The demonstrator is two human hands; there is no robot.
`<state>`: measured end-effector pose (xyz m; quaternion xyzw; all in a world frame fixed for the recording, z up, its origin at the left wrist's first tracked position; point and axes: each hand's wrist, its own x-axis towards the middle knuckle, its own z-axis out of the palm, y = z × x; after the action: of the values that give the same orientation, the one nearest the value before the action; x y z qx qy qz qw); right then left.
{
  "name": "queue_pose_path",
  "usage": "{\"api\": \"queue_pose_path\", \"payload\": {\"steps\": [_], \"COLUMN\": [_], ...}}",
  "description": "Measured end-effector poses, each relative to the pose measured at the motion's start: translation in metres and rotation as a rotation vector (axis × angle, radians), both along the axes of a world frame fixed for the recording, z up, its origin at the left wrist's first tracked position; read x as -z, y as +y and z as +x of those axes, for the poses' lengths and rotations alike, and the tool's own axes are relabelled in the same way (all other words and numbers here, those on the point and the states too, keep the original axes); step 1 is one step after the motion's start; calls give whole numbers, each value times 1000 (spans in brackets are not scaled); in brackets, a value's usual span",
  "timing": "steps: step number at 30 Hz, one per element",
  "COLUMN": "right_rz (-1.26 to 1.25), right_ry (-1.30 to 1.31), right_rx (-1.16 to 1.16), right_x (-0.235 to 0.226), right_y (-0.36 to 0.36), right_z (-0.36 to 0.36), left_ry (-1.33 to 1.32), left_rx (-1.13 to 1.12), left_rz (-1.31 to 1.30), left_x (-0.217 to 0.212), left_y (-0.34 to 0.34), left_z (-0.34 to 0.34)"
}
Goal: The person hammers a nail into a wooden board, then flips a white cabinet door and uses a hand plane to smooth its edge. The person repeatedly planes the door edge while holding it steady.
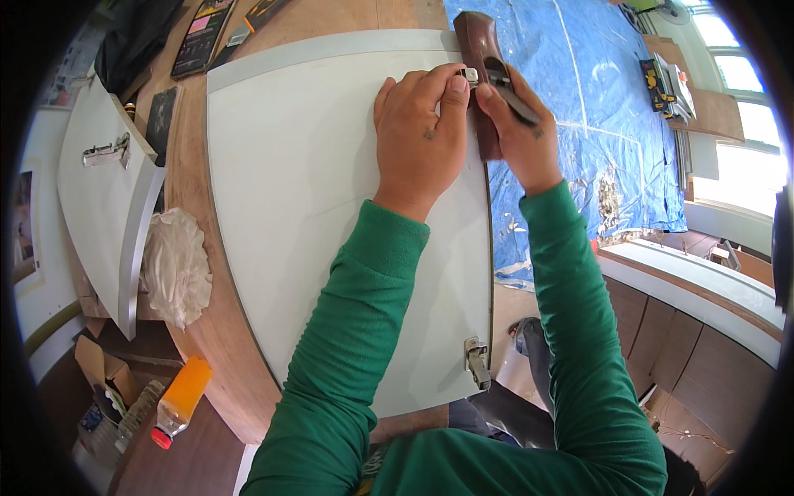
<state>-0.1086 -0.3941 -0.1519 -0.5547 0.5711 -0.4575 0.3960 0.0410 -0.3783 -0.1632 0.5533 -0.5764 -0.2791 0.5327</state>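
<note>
1. Brown wooden hand plane (478, 50) set on the right edge of a pale grey cabinet door panel (314, 207), near its far corner.
2. Left hand (418, 136) flat on panel, thumb and fingertips pressed to plane's side; grip narrow, touching rather than wrapping.
3. Right hand (523, 136) closed around plane's rear, grip holding it.
4. Metal hinge (477, 362) fixed at panel's near right edge.
5. Panel resting on wooden desk (207, 322); blue tarp (595, 107) beyond right edge; crumpled white cloth (175, 264) and orange bottle (180, 399) off to left.
</note>
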Motion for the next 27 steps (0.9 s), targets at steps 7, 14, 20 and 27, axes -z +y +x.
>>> {"api": "queue_pose_path", "payload": {"steps": [7, 14, 20, 27], "right_rz": [-30, -11, -81, -61], "right_ry": [111, 216, 322, 129], "right_rx": [-51, -32, 38, -13], "right_x": [-4, 1, -12, 10], "right_y": [-24, -32, -14, 16], "right_z": [0, -7, -1, -8], "left_ry": [31, 112, 176, 155], "left_rx": [23, 19, 23, -10], "left_rz": [23, 10, 3, -9], "left_x": [2, 5, 7, 12], "left_y": [2, -1, 0, 1], "left_z": [2, -2, -6, -3]}}
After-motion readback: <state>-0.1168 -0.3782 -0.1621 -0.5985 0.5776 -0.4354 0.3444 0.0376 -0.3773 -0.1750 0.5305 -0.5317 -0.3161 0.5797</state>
